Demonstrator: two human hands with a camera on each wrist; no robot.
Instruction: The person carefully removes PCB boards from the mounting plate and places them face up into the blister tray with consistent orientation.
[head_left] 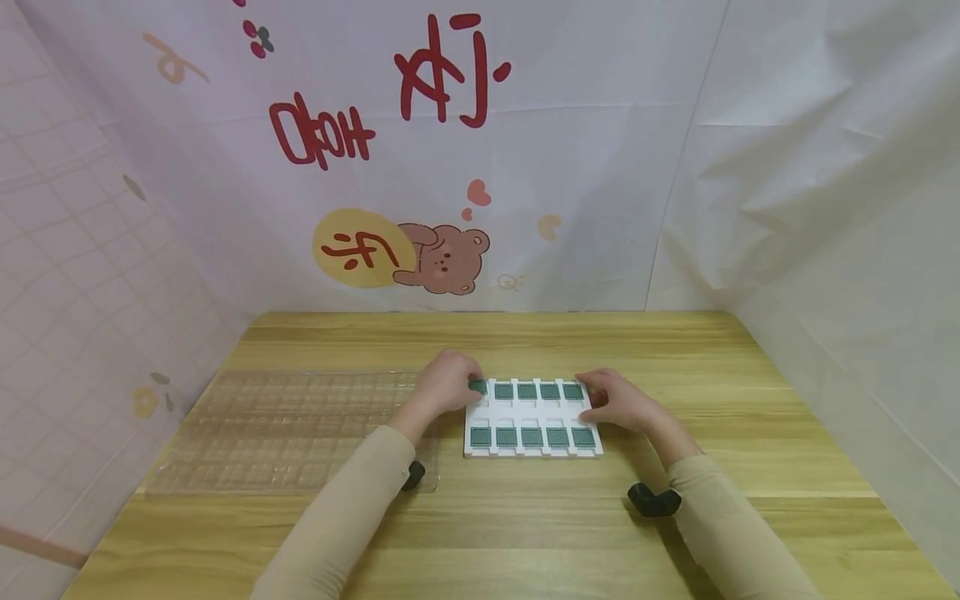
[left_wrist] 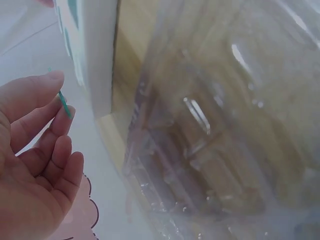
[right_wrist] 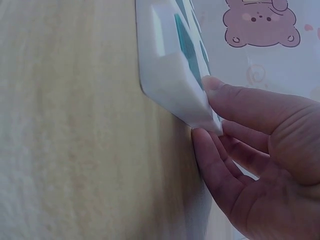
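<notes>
A white tray (head_left: 517,410) lies on the wooden table, with two rows of small green circuit boards (head_left: 531,437) in its slots. At its far left corner, my left hand (head_left: 448,383) pinches one thin green circuit board (left_wrist: 65,104) between thumb and fingertips, seen edge-on in the left wrist view. On the opposite side, my right hand (head_left: 618,403) grips the tray's right end, thumb on top and fingers against the outer side in the right wrist view.
A large clear plastic tray (head_left: 277,442) with many small compartments covers the table's left side, partly under my left forearm. Black wrist mounts (head_left: 654,500) stick out from both sleeves. A white printed curtain (head_left: 600,208) hangs behind the wooden table (head_left: 525,525).
</notes>
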